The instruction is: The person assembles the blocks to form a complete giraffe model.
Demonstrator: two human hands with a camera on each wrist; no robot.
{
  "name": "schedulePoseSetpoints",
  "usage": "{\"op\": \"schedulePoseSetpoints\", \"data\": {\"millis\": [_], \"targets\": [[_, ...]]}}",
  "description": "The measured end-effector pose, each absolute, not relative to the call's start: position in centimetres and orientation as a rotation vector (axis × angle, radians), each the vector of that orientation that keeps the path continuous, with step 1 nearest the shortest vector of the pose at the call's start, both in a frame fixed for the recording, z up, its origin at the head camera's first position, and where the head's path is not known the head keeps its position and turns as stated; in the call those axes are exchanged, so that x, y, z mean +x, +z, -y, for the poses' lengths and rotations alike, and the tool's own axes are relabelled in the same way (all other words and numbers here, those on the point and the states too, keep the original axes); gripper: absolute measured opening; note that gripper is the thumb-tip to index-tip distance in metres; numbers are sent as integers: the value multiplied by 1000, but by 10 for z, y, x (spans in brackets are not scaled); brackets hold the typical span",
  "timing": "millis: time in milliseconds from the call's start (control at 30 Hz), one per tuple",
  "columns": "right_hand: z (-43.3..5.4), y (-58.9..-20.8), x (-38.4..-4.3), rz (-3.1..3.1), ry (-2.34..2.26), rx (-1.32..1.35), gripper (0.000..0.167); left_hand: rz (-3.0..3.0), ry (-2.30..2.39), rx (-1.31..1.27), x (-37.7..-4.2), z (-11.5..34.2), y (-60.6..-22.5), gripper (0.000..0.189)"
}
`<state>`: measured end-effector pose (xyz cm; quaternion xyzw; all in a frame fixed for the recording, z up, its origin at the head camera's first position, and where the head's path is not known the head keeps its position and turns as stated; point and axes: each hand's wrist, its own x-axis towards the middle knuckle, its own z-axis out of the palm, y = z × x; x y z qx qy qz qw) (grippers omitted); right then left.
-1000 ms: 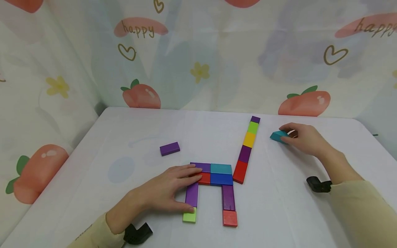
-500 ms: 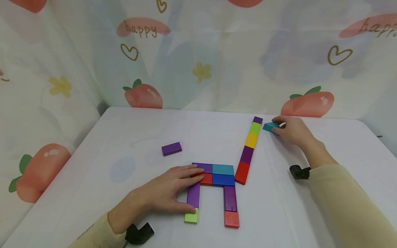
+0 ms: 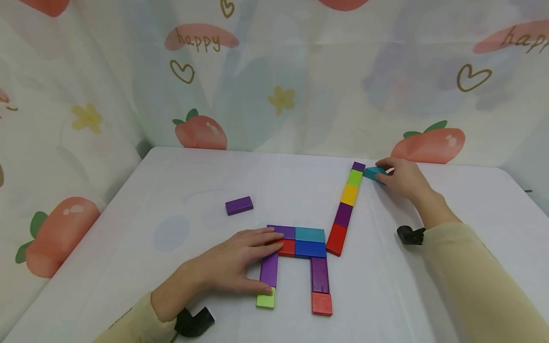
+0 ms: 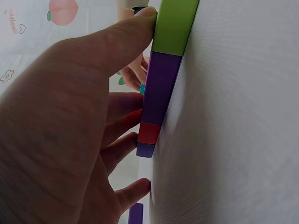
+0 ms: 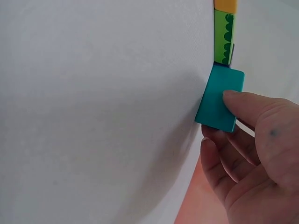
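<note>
My right hand point(image 3: 403, 177) pinches a teal block point(image 5: 219, 98) between thumb and fingers, at the right of the small purple block point(image 3: 359, 166) that tops a slanted column. Below that purple block run a lime green block point(image 3: 354, 178), a yellow block point(image 3: 349, 195), a purple block point(image 3: 343, 214) and a red block point(image 3: 336, 239). My left hand point(image 3: 227, 264) rests on the flat block figure, its fingers extended over a purple block point(image 3: 288, 232) and a red block point(image 3: 289, 247). Its thumb touches the lime green block point(image 4: 175, 28) at the end of the left leg.
A loose purple block point(image 3: 239, 206) lies left of the figure on the white tablecloth point(image 3: 193, 171). The figure also has a teal block point(image 3: 310, 234), a blue block point(image 3: 310, 249) and a right leg ending in a light red block point(image 3: 321, 303). A patterned curtain point(image 3: 257, 71) stands behind.
My right hand has carried the teal block left and away from me, up to the column's top purple block. The left hand has stayed on the figure.
</note>
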<state>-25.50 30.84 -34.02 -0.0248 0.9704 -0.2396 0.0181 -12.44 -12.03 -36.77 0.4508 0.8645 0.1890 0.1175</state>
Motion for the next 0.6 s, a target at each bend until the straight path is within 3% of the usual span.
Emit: {"op": "schedulePoseSetpoints", "data": {"millis": [300, 600], "targets": [[-308, -338, -243, -3079, -742, -122, 51, -2537, 549, 1336, -124, 120, -368, 85], [-291, -339, -205, -3247, -766, -218, 50, -2553, 594, 1370, -126, 122, -370, 75]]}}
